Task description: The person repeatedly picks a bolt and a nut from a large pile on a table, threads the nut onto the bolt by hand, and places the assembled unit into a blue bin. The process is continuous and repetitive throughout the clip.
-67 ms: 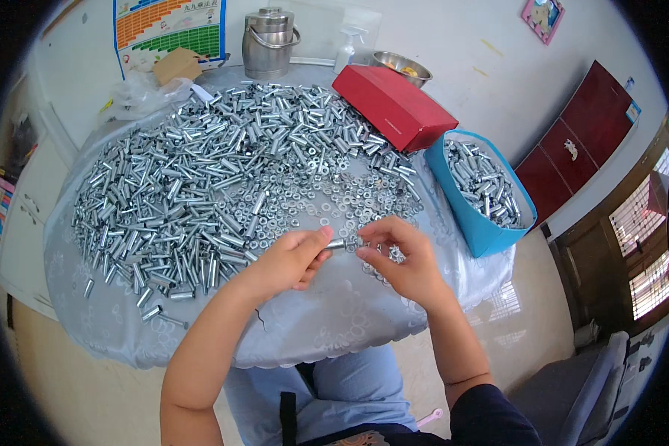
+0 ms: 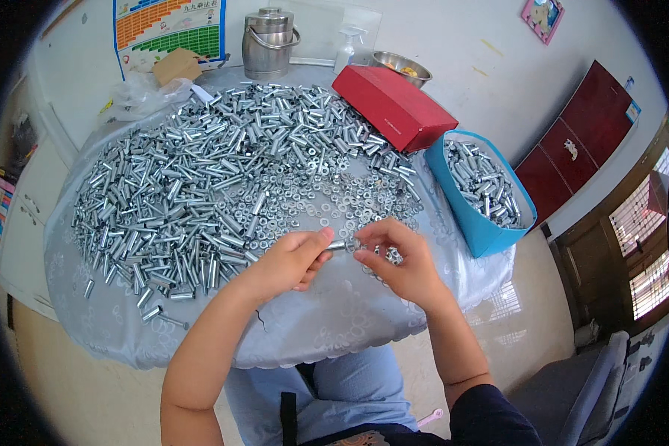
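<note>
My left hand (image 2: 290,260) pinches a short silver metal sleeve (image 2: 337,244) by one end, just above the table's near edge. At the sleeve's other end my right hand (image 2: 394,260) holds a small washer (image 2: 354,243) between its fingertips. The two hands meet over the pale blue tablecloth (image 2: 327,320). A broad heap of silver sleeves (image 2: 201,178) covers the table's left and middle. Loose washers (image 2: 349,197) lie scattered just beyond my hands.
A blue bin (image 2: 476,223) of finished silver parts hangs at the table's right edge. A red box (image 2: 394,104), a steel pot (image 2: 269,41), a metal bowl (image 2: 401,65), a spray bottle (image 2: 347,46) and a plastic bag (image 2: 137,93) stand at the back. A grey chair (image 2: 580,386) sits at lower right.
</note>
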Tool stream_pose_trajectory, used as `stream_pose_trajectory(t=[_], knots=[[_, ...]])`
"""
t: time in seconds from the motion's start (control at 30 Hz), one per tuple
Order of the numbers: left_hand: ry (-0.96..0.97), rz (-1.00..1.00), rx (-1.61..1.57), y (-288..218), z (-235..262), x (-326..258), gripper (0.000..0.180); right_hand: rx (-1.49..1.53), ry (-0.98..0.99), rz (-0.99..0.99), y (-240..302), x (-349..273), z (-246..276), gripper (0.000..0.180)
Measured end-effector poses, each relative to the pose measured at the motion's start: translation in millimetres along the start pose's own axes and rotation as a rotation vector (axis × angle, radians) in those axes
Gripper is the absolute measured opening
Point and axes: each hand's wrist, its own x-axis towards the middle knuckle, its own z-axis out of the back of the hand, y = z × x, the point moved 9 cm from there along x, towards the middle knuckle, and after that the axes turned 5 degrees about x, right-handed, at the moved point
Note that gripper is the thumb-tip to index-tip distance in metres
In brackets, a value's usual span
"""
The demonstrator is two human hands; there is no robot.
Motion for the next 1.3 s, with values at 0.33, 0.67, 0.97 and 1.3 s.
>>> stream_pose_trajectory(t=[0.33,0.67,0.97,1.3], knots=[[-0.038,-0.121,0.271,-12.5,1.1,-5.8,0.049,-0.031,0.223,-0.067,-0.3,-3.1,-18.8,0.016],[-0.410,-0.294,0.235,-21.6,41.3,-4.9,0.052,-0.166,0.461,0.000,14.5,36.3,-48.8,0.045],[-0.577,-0.386,0.399,-27.2,54.0,-11.6,0.054,0.214,0.322,-0.052,-16.5,51.1,-49.7,0.027],[-0.456,-0.365,0.452,-24.8,40.6,-5.1,0.055,0.142,0.358,0.081,-11.9,43.3,-41.3,0.023]])
